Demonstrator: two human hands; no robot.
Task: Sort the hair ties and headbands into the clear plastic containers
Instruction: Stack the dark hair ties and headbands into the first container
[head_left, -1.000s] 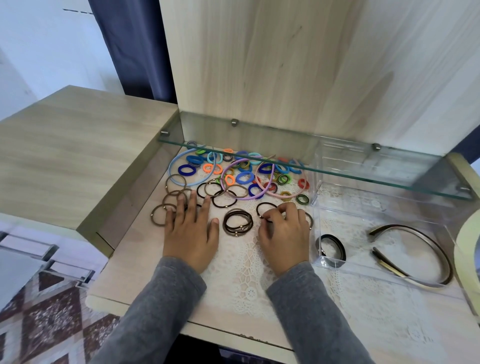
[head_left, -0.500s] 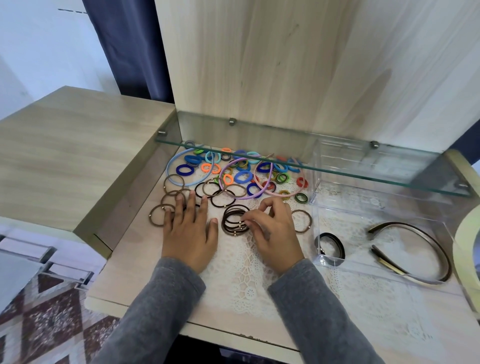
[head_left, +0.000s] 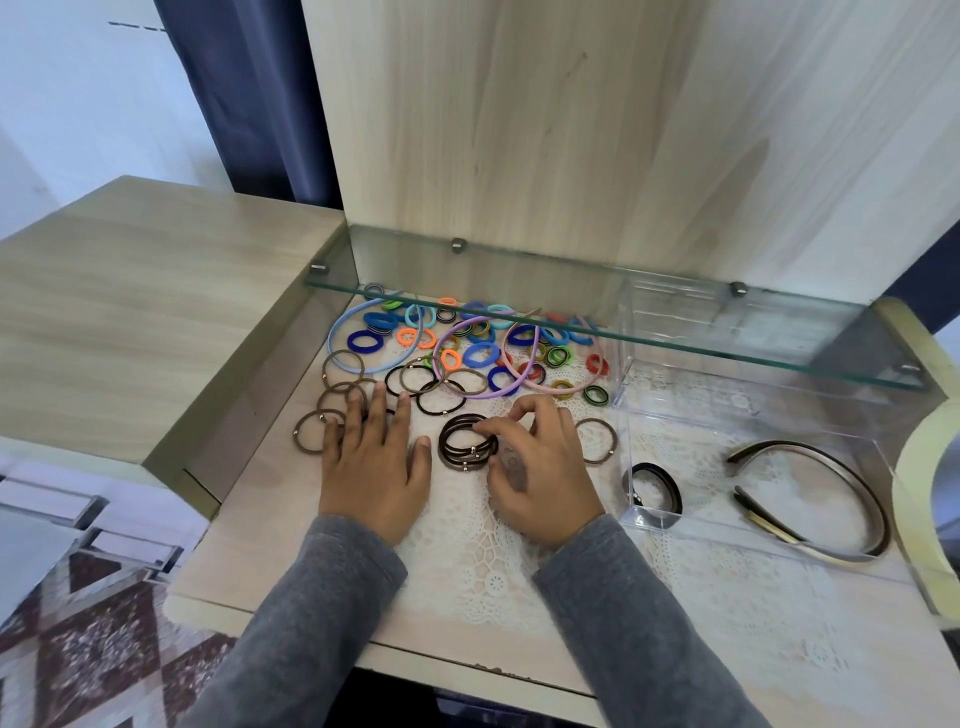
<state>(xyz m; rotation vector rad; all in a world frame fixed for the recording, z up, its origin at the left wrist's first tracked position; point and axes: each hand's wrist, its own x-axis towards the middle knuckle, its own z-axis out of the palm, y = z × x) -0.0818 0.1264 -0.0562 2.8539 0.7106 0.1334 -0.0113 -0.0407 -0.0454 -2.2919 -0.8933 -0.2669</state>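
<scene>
- My left hand lies flat and open on the worktop in the lower middle of the frame, palm down, gripping nothing; its fingertips rest on a few thin brown hair ties scattered at the left.
- My right hand sits just right of it with curled fingers, thumb and forefinger pinching the right edge of a stack of dark brown hair ties that lies on the lace mat between my two hands.
- One more brown tie lies flat just right of my right hand, close to the container wall.
- Above my hands, in the middle of the frame, the colourful hair ties spread in a loose heap, with a blue headband, a purple headband and a pink headband lying across them, partly under the glass shelf.
- The clear plastic container stands at the right of the frame on the worktop.
- Inside it, a black headband sits at its near left corner and a dark brown headband lies further right.
- Grey sleeves cover both my forearms at the bottom of the frame.
</scene>
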